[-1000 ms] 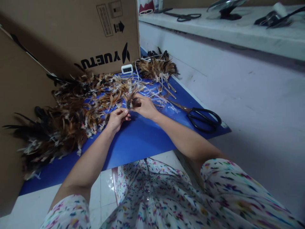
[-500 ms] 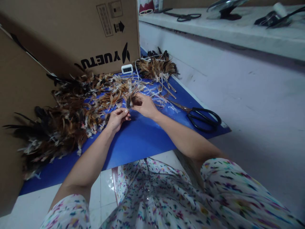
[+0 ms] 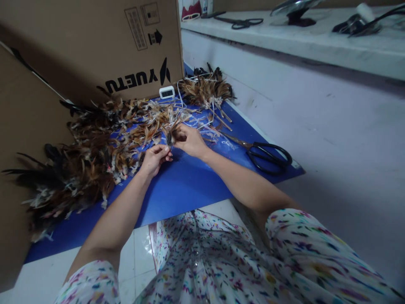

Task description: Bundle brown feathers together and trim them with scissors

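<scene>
Between my two hands, just above the blue board (image 3: 190, 185), is a small bunch of dark and brown feathers (image 3: 170, 136). My right hand (image 3: 189, 140) is closed, thumb and fingers pinching the bunch from the right. My left hand (image 3: 155, 158) pinches at the bunch's lower end, thumb against forefinger; what exactly lies in that pinch is too small to make out. Loose brown, black and white feathers (image 3: 95, 164) lie in heaps to the left of and beyond my hands.
Black-handled scissors (image 3: 268, 157) lie to the right on the board. A thicker feather bundle with sticks (image 3: 205, 88) rests at the back, beside a small white digital clock (image 3: 167, 92). Cardboard boxes (image 3: 95, 50) stand behind and left. A ledge (image 3: 291, 40) along the right wall holds another pair of scissors (image 3: 243, 23).
The view has shifted very slightly. Both hands keep nearly the same place and grip at the feather bunch.
</scene>
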The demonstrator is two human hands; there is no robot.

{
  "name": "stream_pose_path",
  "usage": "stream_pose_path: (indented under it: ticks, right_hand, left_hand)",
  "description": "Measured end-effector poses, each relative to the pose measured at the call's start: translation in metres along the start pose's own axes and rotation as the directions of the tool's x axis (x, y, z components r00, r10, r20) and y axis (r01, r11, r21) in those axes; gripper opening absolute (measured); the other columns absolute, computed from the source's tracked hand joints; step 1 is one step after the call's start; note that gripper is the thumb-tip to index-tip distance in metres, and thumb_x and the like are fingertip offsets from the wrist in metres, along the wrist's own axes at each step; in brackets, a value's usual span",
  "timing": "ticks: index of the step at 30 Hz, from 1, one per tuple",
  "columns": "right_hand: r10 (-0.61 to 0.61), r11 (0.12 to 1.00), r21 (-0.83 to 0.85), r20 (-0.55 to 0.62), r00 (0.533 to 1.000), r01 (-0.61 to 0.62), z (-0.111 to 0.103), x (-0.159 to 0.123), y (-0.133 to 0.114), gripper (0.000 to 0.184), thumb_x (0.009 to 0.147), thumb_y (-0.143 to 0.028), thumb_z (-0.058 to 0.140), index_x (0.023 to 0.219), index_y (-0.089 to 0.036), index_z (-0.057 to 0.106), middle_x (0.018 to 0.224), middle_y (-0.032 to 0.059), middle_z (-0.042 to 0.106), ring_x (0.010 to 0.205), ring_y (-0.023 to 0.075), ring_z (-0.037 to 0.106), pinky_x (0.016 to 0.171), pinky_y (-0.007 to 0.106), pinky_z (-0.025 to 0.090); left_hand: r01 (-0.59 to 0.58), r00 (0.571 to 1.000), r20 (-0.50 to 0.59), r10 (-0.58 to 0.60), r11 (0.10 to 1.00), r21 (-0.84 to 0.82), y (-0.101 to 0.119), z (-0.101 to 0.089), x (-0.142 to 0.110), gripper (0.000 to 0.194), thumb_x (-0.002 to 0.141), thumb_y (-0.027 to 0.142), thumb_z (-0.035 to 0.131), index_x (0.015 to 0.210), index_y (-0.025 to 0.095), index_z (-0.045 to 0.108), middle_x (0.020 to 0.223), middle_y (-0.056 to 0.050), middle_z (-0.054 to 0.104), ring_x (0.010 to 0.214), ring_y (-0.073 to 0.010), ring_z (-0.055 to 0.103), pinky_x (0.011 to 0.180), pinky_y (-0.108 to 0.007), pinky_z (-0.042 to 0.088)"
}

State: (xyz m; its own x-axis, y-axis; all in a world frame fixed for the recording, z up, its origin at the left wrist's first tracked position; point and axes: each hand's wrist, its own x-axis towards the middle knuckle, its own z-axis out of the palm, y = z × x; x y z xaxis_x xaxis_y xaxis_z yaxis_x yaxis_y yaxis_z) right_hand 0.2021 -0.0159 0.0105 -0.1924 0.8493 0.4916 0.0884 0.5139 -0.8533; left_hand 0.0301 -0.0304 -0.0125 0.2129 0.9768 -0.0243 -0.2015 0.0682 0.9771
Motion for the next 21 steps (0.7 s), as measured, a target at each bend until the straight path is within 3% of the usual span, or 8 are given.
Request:
stream_pose_path:
  ticks: [5, 15, 18, 21]
  right_hand:
    - [-0.003, 0.999, 0.034, 0.012, 1.000, 0.003, 0.001, 0.000, 0.004, 0.019, 0.067, -0.016, 0.063, 0.085, -0.016, 0.055, 0.067, -0.0041, 0.060, 0.062, 0.0106, 0.056, 0.064, 0.025, 0.044]
    - [-0.035, 0.999, -0.008, 0.014, 0.999, 0.035, 0.001, 0.002, 0.012, 0.017, 0.076, -0.026, 0.064, 0.090, -0.016, 0.062, 0.086, 0.0022, 0.066, 0.079, 0.0139, 0.062, 0.076, 0.029, 0.050]
    - [-0.025, 1.000, -0.003, -0.045, 0.999, 0.025, -0.010, 0.008, 0.011, 0.018, 0.077, -0.026, 0.063, 0.091, -0.016, 0.062, 0.085, 0.0028, 0.067, 0.078, 0.0136, 0.062, 0.077, 0.030, 0.051]
    - [-0.037, 0.989, -0.147, -0.147, 0.988, 0.015, -0.038, 0.020, 0.013, 0.015, 0.077, -0.027, 0.063, 0.089, -0.016, 0.064, 0.086, 0.0034, 0.068, 0.077, 0.0147, 0.062, 0.078, 0.033, 0.050]
  left_hand:
    - [0.000, 1.000, -0.008, 0.000, 1.000, 0.003, 0.000, -0.001, 0.001, 0.033, 0.058, 0.036, 0.084, 0.069, 0.013, 0.062, 0.060, 0.000, 0.062, 0.048, -0.0065, 0.053, 0.056, -0.025, 0.054]
    - [0.004, 1.000, -0.019, -0.005, 0.999, -0.043, 0.001, -0.001, 0.001, 0.030, 0.060, 0.032, 0.083, 0.068, 0.014, 0.062, 0.059, 0.001, 0.061, 0.047, -0.0064, 0.052, 0.055, -0.024, 0.054]
    - [0.007, 0.999, -0.032, -0.009, 0.998, -0.066, 0.003, 0.000, 0.001, 0.027, 0.062, 0.031, 0.082, 0.067, 0.014, 0.061, 0.059, 0.002, 0.061, 0.046, -0.0052, 0.051, 0.055, -0.023, 0.054]
    - [0.010, 0.999, -0.047, -0.014, 0.996, -0.087, 0.005, 0.001, 0.001, 0.027, 0.062, 0.030, 0.082, 0.066, 0.014, 0.061, 0.059, 0.002, 0.061, 0.046, -0.0046, 0.051, 0.055, -0.022, 0.053]
